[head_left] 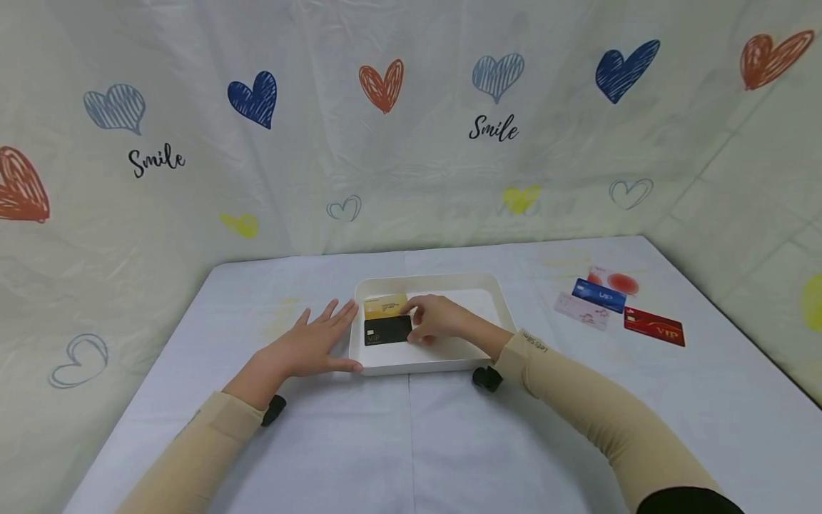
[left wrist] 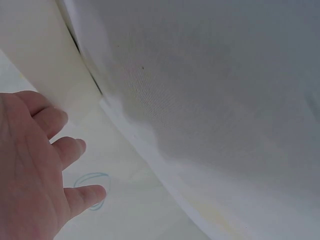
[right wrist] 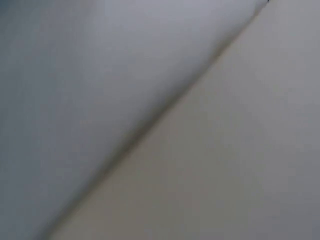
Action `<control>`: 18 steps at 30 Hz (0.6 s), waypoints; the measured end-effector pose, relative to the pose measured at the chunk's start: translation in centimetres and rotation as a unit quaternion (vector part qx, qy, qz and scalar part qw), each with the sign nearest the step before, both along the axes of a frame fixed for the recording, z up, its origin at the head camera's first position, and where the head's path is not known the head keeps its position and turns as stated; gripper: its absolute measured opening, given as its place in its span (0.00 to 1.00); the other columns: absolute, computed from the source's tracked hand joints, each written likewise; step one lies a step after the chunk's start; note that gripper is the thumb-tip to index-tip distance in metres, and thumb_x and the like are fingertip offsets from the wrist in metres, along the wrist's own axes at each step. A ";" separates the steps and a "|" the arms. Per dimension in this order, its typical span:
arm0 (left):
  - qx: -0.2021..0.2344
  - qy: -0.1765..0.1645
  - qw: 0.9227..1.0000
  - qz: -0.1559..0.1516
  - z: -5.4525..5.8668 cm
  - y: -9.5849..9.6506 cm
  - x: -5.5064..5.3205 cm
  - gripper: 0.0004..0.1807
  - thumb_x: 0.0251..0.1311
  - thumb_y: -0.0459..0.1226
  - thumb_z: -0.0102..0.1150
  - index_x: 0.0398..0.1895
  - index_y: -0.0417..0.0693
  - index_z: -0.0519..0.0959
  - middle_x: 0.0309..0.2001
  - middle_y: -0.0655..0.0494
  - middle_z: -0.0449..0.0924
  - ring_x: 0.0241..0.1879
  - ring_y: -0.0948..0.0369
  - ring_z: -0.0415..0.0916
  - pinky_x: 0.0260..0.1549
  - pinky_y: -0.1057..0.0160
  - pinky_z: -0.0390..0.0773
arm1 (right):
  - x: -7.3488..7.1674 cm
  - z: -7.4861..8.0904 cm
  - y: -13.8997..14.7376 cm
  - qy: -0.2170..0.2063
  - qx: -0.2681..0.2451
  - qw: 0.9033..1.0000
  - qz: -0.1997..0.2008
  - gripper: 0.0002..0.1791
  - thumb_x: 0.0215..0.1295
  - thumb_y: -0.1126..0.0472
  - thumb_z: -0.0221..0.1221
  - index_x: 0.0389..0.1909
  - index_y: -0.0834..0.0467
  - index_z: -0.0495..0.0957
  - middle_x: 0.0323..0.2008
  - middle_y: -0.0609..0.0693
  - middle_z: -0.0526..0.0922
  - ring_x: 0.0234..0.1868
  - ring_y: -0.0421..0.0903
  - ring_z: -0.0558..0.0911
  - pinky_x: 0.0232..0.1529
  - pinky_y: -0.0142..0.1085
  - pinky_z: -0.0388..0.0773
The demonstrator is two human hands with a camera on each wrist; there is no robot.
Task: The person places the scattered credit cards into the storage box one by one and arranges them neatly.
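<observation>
Inside a shallow white tray (head_left: 420,368) in the head view, a black VIP card (head_left: 385,331) lies just in front of a gold card (head_left: 380,307), both at the left end. My right hand (head_left: 439,318) reaches in from the right and holds the black card by its right end between thumb and index finger. With fingers spread, my left hand (head_left: 315,344) rests against the tray's left side. The left wrist view shows that same hand (left wrist: 32,165) beside the tray's pale wall (left wrist: 50,55). Only a blurred pale wall and cloth appear in the right wrist view.
To the right on the white tablecloth (head_left: 411,442) lie a blue VIP card (head_left: 597,295), a red VIP card (head_left: 653,327), a pale pink patterned card (head_left: 581,311) and a card with red circles (head_left: 623,283). Behind the table hangs a heart-printed backdrop (head_left: 424,157).
</observation>
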State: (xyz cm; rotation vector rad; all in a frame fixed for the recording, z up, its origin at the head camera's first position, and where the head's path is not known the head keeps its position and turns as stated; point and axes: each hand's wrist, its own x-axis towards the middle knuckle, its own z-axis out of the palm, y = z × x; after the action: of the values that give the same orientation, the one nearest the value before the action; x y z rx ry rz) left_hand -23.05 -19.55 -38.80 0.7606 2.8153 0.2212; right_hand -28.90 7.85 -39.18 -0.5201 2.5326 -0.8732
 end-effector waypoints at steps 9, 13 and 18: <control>-0.003 0.004 1.000 -0.001 0.2 -0.1 0.0 0.63 0.58 0.70 0.59 0.84 0.43 0.44 0.83 0.48 0.42 0.80 0.42 0.37 0.70 0.28 0.41 | 0.5 2.3 2.3 0.020 -0.031 0.999 0.013 0.24 0.67 0.67 0.67 0.64 0.60 0.78 0.46 0.54 0.80 0.29 0.44 0.83 0.36 0.35 0.83; -0.003 0.002 1.000 -0.001 0.4 -0.1 0.2 0.63 0.58 0.70 0.60 0.84 0.43 0.44 0.83 0.49 0.42 0.80 0.42 0.37 0.70 0.28 0.41 | 1.0 3.1 3.8 0.040 -0.047 0.998 0.022 0.21 0.69 0.68 0.64 0.62 0.61 0.79 0.45 0.53 0.82 0.29 0.45 0.83 0.38 0.38 0.83; 0.000 0.000 1.000 -0.005 0.4 -0.1 0.2 0.63 0.58 0.70 0.60 0.83 0.42 0.44 0.83 0.48 0.43 0.80 0.42 0.37 0.70 0.28 0.41 | 1.5 3.6 6.1 0.057 -0.084 0.995 0.015 0.18 0.71 0.68 0.62 0.60 0.65 0.80 0.42 0.54 0.82 0.34 0.53 0.86 0.42 0.46 0.85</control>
State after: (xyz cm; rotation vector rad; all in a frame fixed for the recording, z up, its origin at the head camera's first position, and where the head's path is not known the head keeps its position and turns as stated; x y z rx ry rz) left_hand -22.84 -19.63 -38.43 0.7751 2.8109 0.2205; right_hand -27.36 13.97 -35.56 -0.6752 2.5589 -1.0804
